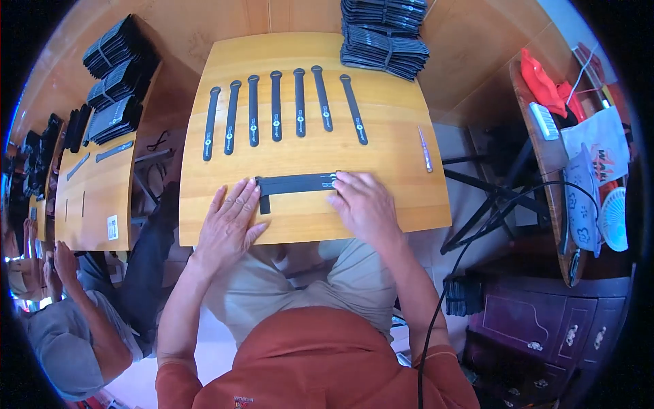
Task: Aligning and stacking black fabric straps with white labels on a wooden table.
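A flat black fabric strip [293, 184] lies crosswise on the wooden table [306, 225] in front of me, with a short black tab [265, 204] pointing toward me at its left end. My left hand [231, 215] rests flat, fingers stretched and thumb apart, the fingertips touching that left end. At the other end, the bent fingers of my right hand [364, 204] press on the strip and cover its tip; a small pale print shows beside them. Beyond the strip, several narrow black straps [276, 105] with rounded ends lie in a row.
Bundled black fabric pieces [385, 51] are stacked at the table's far right corner. A purple-handled slim tool [426, 151] lies near the right edge. On the left, another table [95, 198] bears more bundles, beside a co-worker's hand [66, 262]. A black cable [443, 293] hangs at right.
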A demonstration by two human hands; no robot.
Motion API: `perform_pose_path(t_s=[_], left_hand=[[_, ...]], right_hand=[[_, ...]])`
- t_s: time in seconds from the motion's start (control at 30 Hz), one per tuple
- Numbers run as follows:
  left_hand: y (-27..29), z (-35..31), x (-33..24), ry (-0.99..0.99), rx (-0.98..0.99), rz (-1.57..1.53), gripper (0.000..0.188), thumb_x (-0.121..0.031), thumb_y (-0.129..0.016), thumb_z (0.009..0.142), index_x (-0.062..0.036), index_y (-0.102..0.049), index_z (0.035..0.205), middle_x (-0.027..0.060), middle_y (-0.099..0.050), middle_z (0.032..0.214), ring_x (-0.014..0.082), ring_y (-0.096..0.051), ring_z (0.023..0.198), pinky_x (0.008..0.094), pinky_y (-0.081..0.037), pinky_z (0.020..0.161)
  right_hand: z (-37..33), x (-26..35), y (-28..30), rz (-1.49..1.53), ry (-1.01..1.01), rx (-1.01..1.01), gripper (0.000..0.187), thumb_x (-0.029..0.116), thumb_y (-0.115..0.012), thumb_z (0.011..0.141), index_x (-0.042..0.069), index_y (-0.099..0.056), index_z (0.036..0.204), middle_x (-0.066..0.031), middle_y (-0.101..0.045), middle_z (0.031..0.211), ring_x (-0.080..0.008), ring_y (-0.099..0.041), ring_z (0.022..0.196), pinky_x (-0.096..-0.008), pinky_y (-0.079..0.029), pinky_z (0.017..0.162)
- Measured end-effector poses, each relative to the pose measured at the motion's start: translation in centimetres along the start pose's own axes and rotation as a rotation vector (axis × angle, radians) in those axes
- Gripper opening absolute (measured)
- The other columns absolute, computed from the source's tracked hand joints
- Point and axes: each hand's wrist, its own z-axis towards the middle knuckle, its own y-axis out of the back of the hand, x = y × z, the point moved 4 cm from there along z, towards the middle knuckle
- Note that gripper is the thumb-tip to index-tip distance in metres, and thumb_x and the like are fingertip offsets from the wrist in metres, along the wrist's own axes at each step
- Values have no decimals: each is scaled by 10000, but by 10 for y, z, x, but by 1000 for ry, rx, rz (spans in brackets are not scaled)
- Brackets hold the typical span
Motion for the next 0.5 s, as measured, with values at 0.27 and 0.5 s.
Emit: perform_pose_path(t_s=[0.27, 0.5], left_hand=[[-3, -2, 0, 11, -99, -11, 725, -457, -587, 1025, 30, -435, 1539, 166, -392, 1654, 290, -320, 1564, 462, -182, 1296], [-2, -4, 2, 55, -167, -78, 755, -513, -618, 1000, 46, -490, 1491, 174, -432, 1625, 298, -377, 1531, 460, -246, 1280]], right_hand=[[65, -75, -4, -129, -326, -223, 263, 279, -701, 960, 29, -754, 1019, -143, -669, 992, -331, -669, 1002, -487, -550, 842], [55, -88, -9, -294, -373, -68, 257, 227, -606, 1022, 5, -727, 970, -175, -635, 981, -377, -694, 923, -514, -559, 789]])
